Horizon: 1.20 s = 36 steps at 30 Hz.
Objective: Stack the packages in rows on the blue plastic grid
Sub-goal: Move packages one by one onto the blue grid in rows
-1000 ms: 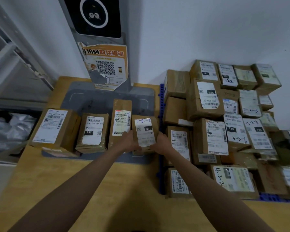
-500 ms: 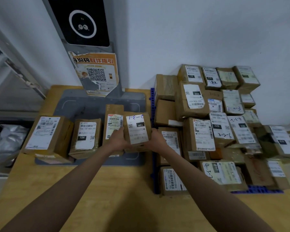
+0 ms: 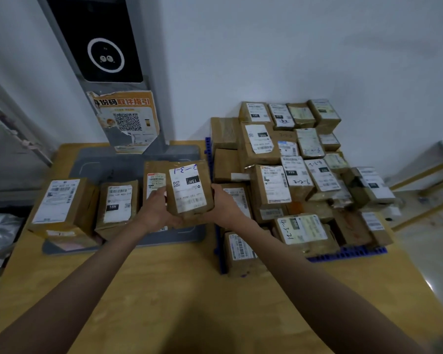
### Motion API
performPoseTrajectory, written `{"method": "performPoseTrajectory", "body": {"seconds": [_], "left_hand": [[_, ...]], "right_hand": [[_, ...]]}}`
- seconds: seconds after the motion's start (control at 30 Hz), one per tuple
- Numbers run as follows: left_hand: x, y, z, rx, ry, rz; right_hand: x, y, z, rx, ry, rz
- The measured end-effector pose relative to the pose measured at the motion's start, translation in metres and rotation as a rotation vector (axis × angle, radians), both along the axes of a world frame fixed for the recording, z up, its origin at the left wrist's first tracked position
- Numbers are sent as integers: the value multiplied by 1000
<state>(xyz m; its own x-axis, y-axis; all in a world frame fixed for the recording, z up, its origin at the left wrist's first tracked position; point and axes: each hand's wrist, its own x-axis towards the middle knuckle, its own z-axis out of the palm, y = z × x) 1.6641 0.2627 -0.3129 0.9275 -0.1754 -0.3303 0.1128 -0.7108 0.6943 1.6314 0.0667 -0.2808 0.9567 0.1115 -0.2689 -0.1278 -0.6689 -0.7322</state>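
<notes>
Both hands hold a brown package (image 3: 189, 191) with a white label marked 15H, lifted above the grey scanner base (image 3: 138, 162). My left hand (image 3: 157, 209) grips its left lower edge and my right hand (image 3: 221, 203) grips its right lower edge. The blue plastic grid (image 3: 348, 252) lies on the right, its edge showing under several stacked brown packages (image 3: 292, 169). Three more packages (image 3: 62, 203) (image 3: 118, 203) (image 3: 154, 177) stand on the grey base behind and left of my hands.
A grey scanner post (image 3: 108, 60) with a black screen and an orange QR poster rises at the back. A wooden table (image 3: 164, 290) spreads in front. A metal shelf (image 3: 8, 139) and grey bags (image 3: 0, 233) sit at the left. A white wall stands behind.
The held package has risen off the grey base and come a little toward me and to the right; both hands moved with it. The view has shifted.
</notes>
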Motion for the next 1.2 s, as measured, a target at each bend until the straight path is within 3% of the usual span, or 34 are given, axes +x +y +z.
{"method": "performPoseTrajectory", "body": {"seconds": [0.5,0.97,1.2], "left_hand": [[-77,-68,50,101,-87,-118],[-182,-231,63,106,-135,-186],[-184,-287,79,90,-154,-245]], "right_hand": [[-97,-70,28,59,-163,-67],[-207,-231,23,33,-164,-164],[-215,-289,33,55,-111,-204]]}}
